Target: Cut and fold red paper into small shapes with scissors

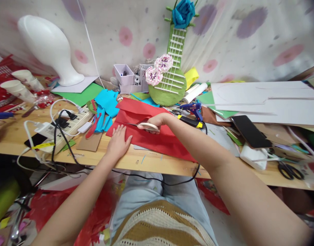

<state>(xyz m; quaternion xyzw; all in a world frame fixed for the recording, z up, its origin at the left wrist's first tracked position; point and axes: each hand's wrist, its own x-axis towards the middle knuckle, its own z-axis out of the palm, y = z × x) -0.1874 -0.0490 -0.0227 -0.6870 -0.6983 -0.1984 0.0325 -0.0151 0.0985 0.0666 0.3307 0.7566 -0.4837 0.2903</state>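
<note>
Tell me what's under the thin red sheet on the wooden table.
A flat grey piece peeks out from under the near edge of the red sheet on the wooden table. Anything else beneath is covered and cannot be seen.

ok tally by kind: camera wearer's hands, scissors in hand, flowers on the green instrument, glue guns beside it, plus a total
Hands, left hand and right hand: 2
White-handled scissors: 1
Flowers on green instrument, blue flower plus pink-and-white flowers: 3
Glue gun: 1
Total: 7
</note>
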